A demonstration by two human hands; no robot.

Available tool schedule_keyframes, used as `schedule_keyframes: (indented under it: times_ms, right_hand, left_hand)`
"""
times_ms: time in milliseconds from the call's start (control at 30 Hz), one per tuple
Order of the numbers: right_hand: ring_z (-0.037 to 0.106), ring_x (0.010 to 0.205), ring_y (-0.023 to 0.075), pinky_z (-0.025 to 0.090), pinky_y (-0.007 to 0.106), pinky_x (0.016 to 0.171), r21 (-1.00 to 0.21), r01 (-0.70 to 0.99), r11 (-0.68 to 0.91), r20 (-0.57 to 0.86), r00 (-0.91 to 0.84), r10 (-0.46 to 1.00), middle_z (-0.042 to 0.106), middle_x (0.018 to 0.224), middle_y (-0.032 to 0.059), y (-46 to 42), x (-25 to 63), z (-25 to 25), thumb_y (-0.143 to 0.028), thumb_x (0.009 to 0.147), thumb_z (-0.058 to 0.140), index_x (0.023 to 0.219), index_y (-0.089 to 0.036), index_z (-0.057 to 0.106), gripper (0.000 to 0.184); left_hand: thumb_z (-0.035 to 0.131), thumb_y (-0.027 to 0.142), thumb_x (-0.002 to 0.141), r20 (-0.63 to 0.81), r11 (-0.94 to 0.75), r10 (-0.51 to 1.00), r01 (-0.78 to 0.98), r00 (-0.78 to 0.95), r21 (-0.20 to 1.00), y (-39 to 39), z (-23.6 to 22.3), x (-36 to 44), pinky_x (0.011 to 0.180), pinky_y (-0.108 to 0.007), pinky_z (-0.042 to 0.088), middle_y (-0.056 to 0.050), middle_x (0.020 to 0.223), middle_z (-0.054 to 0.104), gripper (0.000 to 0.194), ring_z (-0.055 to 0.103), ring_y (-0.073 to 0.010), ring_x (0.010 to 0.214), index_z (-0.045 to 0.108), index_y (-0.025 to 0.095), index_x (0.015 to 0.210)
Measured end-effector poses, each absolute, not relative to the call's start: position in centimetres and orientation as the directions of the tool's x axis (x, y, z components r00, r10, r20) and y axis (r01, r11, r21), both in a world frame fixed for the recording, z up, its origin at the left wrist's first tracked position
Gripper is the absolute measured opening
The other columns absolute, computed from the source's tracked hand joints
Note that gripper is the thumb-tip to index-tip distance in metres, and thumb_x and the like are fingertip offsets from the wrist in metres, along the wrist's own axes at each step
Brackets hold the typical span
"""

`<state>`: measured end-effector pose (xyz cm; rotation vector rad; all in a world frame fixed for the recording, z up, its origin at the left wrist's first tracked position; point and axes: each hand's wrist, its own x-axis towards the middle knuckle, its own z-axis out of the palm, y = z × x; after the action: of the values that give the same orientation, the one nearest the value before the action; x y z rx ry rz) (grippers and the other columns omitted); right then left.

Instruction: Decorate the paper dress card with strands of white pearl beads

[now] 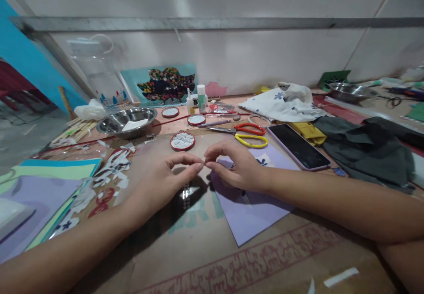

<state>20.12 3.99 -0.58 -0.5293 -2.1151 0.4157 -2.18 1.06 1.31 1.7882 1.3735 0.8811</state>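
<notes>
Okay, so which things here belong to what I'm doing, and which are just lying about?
Likely part of it:
purple sheet under your right hand
flower-print cutout on it
scissors
red-rimmed dish of white bits

Probably just lying about:
phone
water bottle
dark cloth

"What's on the left of the tabletop (162, 130)?"

"A stack of sheets (46, 192). Behind it sits a bowl (114, 124) with a paper piece (135, 125) inside, and behind that, a bottle (107, 79)."

"And right of the stack?"

"A single sheet (255, 216), scissors (233, 131) behind it. A phone (298, 146) lies right of the scissors, cloth (361, 152) further right."
</notes>
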Motion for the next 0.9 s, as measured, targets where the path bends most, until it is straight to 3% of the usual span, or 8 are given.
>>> schedule_keyframes:
  times_ms: [333,500,900]
  right_hand:
    - [0.067,0.073,0.0139,0.053,0.026,0.069,-0.406,0.208,0.89,0.688,-0.571,0.448,0.072,0.082,0.0015,3.9,20.0,-0.6,-0.022,0.095,0.059,0.095,-0.02,0.062,0.003]
    - [0.066,0.072,0.013,0.052,0.024,0.068,-0.402,0.208,0.892,0.687,-0.576,0.444,0.072,0.082,0.002,4.1,20.0,-0.7,-0.019,0.094,0.06,0.092,-0.018,0.062,0.003]
    - [0.064,0.07,0.0128,0.05,0.024,0.067,-0.439,0.208,0.874,0.665,-0.579,0.472,0.071,0.081,0.001,4.0,20.1,-0.7,-0.022,0.095,0.061,0.092,-0.019,0.062,0.004]
  left_hand:
    - [0.067,0.04,0.088,-0.014,-0.068,0.953,0.26,0.304,0.963,-0.3,1.2,-0.6,0.071,-0.029,0.058,-0.001,0.089,0.077,0.018,0.073,-0.0185,0.077,0.073,0.023,0.091]
    - [0.065,0.043,0.089,-0.024,-0.065,0.949,0.27,0.315,0.961,-0.2,0.9,-0.8,0.072,-0.03,0.058,-0.001,0.079,0.076,0.022,0.073,-0.0192,0.076,0.071,0.023,0.094]
    - [0.063,0.048,0.087,0.019,-0.127,0.953,0.339,0.303,0.932,-0.3,0.9,-0.7,0.071,-0.032,0.059,-0.003,0.087,0.078,0.027,0.074,-0.0216,0.079,0.072,0.024,0.095]
